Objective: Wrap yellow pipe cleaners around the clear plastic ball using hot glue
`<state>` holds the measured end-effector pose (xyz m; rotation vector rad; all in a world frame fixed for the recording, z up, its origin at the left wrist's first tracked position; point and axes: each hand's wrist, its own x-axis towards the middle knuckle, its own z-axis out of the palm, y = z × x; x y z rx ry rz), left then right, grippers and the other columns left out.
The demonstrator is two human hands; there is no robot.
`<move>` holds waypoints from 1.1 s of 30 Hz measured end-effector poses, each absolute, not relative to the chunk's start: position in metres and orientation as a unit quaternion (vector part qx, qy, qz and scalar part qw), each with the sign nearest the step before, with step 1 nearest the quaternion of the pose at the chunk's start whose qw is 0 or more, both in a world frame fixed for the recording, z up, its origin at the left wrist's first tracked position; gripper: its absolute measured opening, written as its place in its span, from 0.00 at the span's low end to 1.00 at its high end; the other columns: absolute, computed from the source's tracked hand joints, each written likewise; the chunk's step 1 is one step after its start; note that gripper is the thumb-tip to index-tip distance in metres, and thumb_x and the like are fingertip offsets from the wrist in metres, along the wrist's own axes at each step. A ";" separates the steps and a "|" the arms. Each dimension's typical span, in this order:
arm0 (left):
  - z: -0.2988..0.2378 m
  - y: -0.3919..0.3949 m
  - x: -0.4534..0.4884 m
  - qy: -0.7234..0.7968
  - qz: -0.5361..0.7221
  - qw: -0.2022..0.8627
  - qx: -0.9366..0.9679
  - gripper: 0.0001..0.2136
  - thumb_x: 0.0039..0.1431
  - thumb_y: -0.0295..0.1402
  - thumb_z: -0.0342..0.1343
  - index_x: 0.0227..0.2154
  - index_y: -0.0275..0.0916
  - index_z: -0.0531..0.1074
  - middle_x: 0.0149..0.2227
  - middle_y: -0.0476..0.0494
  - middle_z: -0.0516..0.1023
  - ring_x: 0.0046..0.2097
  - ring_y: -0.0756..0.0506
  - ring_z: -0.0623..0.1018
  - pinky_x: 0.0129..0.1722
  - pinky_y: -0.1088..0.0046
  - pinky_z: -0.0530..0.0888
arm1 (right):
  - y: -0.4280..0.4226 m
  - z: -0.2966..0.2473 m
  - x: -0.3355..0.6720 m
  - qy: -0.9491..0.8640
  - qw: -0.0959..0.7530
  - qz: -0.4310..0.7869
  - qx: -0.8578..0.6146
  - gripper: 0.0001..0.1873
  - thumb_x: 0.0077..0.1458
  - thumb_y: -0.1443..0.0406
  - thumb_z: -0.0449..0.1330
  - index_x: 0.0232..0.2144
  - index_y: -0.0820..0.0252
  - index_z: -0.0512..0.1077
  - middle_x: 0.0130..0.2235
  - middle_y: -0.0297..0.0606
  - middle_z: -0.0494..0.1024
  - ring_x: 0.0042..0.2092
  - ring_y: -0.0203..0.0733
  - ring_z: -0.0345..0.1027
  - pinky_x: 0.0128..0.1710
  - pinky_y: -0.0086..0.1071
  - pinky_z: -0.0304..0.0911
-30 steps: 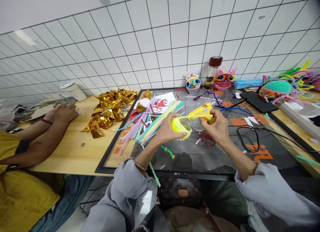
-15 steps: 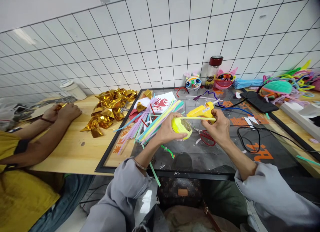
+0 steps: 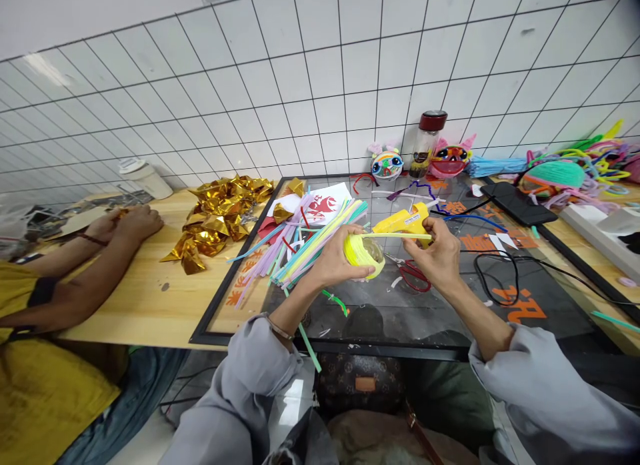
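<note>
My left hand (image 3: 336, 261) is closed round a small clear cup wrapped in yellow strip (image 3: 363, 253), held above the dark glass mat (image 3: 450, 318). My right hand (image 3: 436, 251) pinches the free end of a thin yellow strip (image 3: 397, 236) that runs straight from the cup to my fingers. A yellow glue gun (image 3: 403, 221) lies on the mat just behind both hands. Red-handled scissors (image 3: 413, 278) lie under my right hand.
A bundle of pastel straws (image 3: 295, 248) fans out left of the cup. Crumpled gold foil (image 3: 220, 218) sits on the wooden table. Another person's arms (image 3: 85, 265) rest at the left. A black cable (image 3: 500, 271), a jar (image 3: 425, 141) and pipe cleaners (image 3: 575, 165) lie right.
The cup and strip rose slightly and the strip is pulled tauter. The other person's hands at the left closed and shifted a little to the right.
</note>
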<state>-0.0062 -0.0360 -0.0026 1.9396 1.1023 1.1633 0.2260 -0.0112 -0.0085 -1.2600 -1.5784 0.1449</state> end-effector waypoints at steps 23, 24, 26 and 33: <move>0.000 -0.036 -0.006 0.411 0.436 0.315 0.736 0.31 0.39 0.35 0.72 0.47 0.41 0.65 0.57 0.37 0.71 0.61 0.34 0.72 0.63 0.53 0.67 | -0.008 -0.011 0.230 -0.673 0.558 0.062 -0.482 0.15 0.45 0.58 0.64 0.34 0.56 0.67 0.30 0.34 0.75 0.30 0.42 0.69 0.30 0.35 0.65; 0.000 -0.036 -0.006 0.410 0.437 0.317 0.735 0.31 0.39 0.35 0.72 0.47 0.41 0.65 0.57 0.37 0.71 0.61 0.34 0.72 0.62 0.53 0.67 | -0.008 -0.011 0.231 -0.673 0.557 0.065 -0.481 0.15 0.45 0.58 0.64 0.34 0.56 0.67 0.31 0.34 0.75 0.30 0.42 0.69 0.30 0.35 0.64; 0.001 -0.037 -0.005 0.408 0.438 0.325 0.732 0.31 0.39 0.36 0.72 0.47 0.40 0.64 0.57 0.36 0.71 0.61 0.34 0.72 0.62 0.53 0.67 | -0.009 -0.010 0.231 -0.673 0.556 0.071 -0.483 0.15 0.45 0.57 0.64 0.34 0.56 0.67 0.31 0.34 0.75 0.30 0.42 0.70 0.29 0.34 0.64; 0.000 -0.036 -0.006 0.421 0.431 0.319 0.732 0.32 0.38 0.37 0.72 0.47 0.41 0.65 0.58 0.36 0.71 0.61 0.34 0.72 0.62 0.53 0.67 | -0.010 -0.008 0.231 -0.668 0.553 0.058 -0.494 0.13 0.43 0.58 0.63 0.31 0.55 0.66 0.29 0.33 0.73 0.28 0.40 0.66 0.29 0.34 0.63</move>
